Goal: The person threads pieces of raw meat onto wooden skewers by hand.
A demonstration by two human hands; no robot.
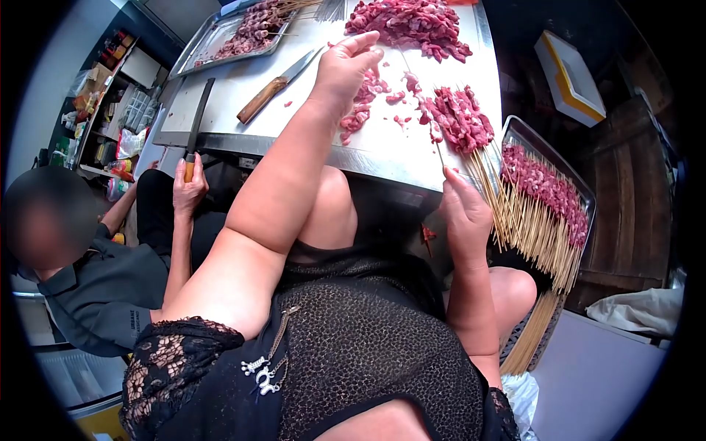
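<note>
Beyond our black patterned top [368, 331], our right hand [469, 212] pinches the meat skewer [435, 133] low, its tip near our left hand [346, 71], fingers parted.

We find bright, cool light glaring off the white tabletop [239, 84], deep shadow beneath it, a smooth blur over the co-worker's head [51, 218], fisheye bending toward black corners, and shelves [110, 110] that seem slightly soft.
</note>
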